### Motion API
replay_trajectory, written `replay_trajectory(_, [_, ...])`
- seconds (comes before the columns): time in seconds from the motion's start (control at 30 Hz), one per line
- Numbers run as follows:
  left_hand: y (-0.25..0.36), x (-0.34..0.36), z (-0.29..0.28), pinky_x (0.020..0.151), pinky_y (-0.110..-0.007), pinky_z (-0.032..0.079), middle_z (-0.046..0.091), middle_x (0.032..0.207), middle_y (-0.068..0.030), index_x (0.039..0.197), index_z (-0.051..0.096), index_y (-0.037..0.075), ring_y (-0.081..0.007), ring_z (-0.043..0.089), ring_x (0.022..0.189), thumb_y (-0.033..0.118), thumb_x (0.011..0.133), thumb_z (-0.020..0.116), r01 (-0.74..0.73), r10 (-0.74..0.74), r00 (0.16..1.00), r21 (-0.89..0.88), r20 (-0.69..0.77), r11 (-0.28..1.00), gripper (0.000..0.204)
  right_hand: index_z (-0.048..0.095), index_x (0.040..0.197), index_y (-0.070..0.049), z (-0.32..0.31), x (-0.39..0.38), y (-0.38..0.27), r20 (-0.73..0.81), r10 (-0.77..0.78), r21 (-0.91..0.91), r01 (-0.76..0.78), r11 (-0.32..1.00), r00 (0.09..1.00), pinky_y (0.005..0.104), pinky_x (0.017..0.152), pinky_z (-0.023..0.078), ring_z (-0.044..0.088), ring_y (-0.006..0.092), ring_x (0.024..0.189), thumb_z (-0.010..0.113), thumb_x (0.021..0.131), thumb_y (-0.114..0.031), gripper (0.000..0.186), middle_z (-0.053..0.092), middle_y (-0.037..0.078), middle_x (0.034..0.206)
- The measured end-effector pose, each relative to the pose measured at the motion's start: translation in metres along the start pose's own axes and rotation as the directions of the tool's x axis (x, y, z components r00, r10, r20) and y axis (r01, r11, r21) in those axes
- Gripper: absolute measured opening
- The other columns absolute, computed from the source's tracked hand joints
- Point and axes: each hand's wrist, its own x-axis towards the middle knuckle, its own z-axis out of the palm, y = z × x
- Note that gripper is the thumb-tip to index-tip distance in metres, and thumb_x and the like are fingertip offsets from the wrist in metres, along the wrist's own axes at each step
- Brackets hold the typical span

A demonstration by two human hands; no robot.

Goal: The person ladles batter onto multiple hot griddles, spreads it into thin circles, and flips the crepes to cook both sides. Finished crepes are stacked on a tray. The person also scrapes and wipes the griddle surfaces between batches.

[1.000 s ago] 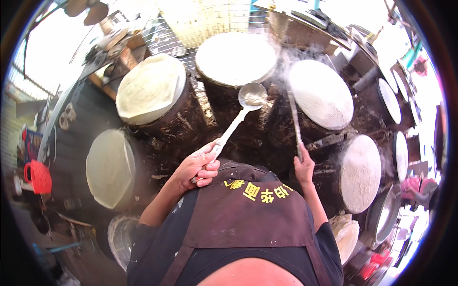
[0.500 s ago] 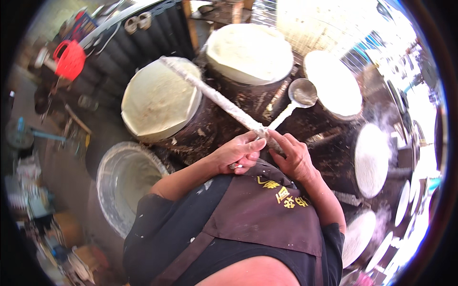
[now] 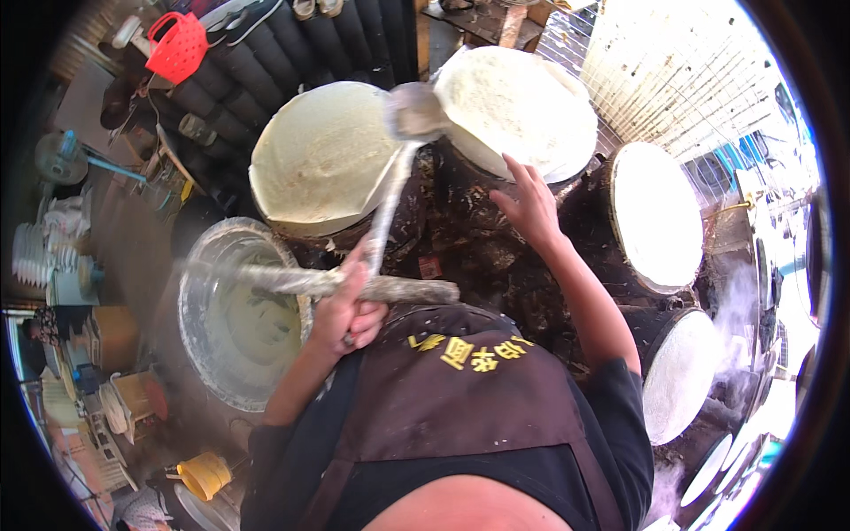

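Observation:
My left hand [image 3: 343, 311] is closed round a whitish stick [image 3: 416, 290] and the handle of a ladle [image 3: 416, 111], which cross in its grip. The ladle's bowl, blurred, points away between two round griddles. Over the left griddle spreads a pale thin flatbread sheet [image 3: 323, 159] with raised edges. A second sheet [image 3: 522, 111] covers the middle griddle, its edge lifted at the left. My right hand [image 3: 531, 208] holds nothing, fingers apart, at the near edge of that second sheet; whether it touches is unclear. The stick's far end passes over a batter bucket [image 3: 197, 354].
White sheets lie on the right griddle [image 3: 655, 217] and the lower right griddle [image 3: 680, 380], where steam rises. More round griddles curve along the right rim. A red basket [image 3: 177, 49] hangs at the upper left. A yellow bucket [image 3: 204, 476] stands at the lower left.
My right hand has let go of the stick and reached forward to the middle griddle. My left hand has moved left and down with stick and ladle, swinging both leftward. The view has turned rightward.

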Motion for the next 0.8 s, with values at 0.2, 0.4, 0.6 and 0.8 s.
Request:
replay_trajectory(0.2, [-0.011, -0.023, -0.021, 0.027, -0.022, 0.038, 0.04, 0.062, 0.0004, 0.142, 0.035, 0.031, -0.005, 0.035, 0.038, 0.037, 0.101, 0.042, -0.183, 0.1, 0.958, -0.304, -0.27, 0.935, 0.042, 0.035, 0.144, -0.013, 0.057, 0.093, 0.024, 0.023, -0.049, -0.361, 0.054, 0.931, 0.999, 0.0446, 0.101, 0.039, 0.045, 0.0342, 0.123, 0.069, 0.079, -0.009, 0.073, 0.047, 0.021, 0.133])
replay_trajectory(0.4, [-0.012, -0.041, -0.02, 0.026, -0.021, 0.036, 0.04, 0.058, 0.0009, 0.142, 0.034, 0.031, -0.0059, 0.034, 0.035, 0.04, 0.101, 0.041, -0.31, 0.155, 0.908, -0.377, -0.388, 0.873, 0.042, 0.049, 0.129, -0.013, 0.069, 0.142, 0.031, 0.089, -0.104, -0.451, 0.133, 0.883, 0.991, 0.0449, 0.077, 0.05, 0.063, 0.0329, 0.089, 0.041, 0.089, -0.004, 0.042, 0.063, 0.017, 0.09])
replay_trajectory(0.6, [-0.013, -0.077, -0.056, 0.028, -0.022, 0.037, 0.041, 0.065, -0.0018, 0.136, 0.046, 0.021, -0.0067, 0.038, 0.04, 0.04, 0.102, 0.037, -0.39, 0.302, 0.916, -0.406, -0.265, 0.826, 0.04, 0.065, 0.107, -0.016, 0.002, 0.215, 0.033, -0.058, -0.207, -0.523, 0.147, 0.84, 0.977, 0.0472, 0.071, 0.052, 0.065, 0.0371, 0.085, 0.046, 0.086, -0.011, 0.03, 0.066, 0.019, 0.092])
replay_trajectory(0.8, [0.001, -0.122, -0.088, 0.029, -0.024, 0.038, 0.041, 0.063, -0.0022, 0.135, 0.046, 0.015, -0.0081, 0.038, 0.04, 0.04, 0.102, 0.036, -0.556, 0.452, 0.827, -0.364, -0.335, 0.747, 0.042, 0.069, 0.085, -0.005, -0.069, 0.215, -0.174, -0.144, -0.352, -0.506, 0.237, 0.829, 0.925, 0.0445, 0.071, 0.054, 0.069, 0.0313, 0.084, 0.067, 0.071, -0.014, 0.017, 0.068, 0.02, 0.085])
